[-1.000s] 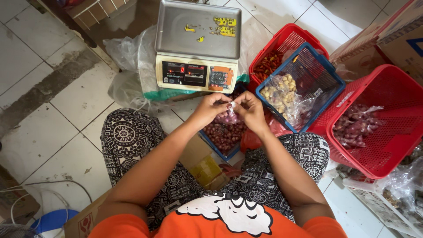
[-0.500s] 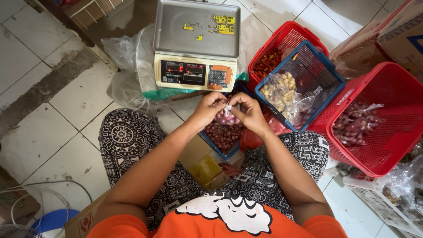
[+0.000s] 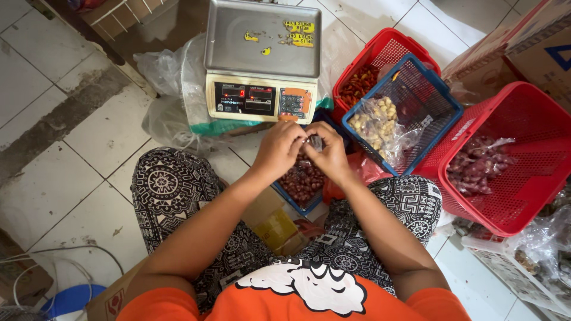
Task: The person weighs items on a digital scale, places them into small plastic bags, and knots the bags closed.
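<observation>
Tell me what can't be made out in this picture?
- Small bag between the left hand and right hand: mostly hidden by fingers, head view.
- Blue tray of dark red fruit: partly covered by both hands.
- Cardboard box: cut off by the right edge.
- Scale display: too small to read.
</observation>
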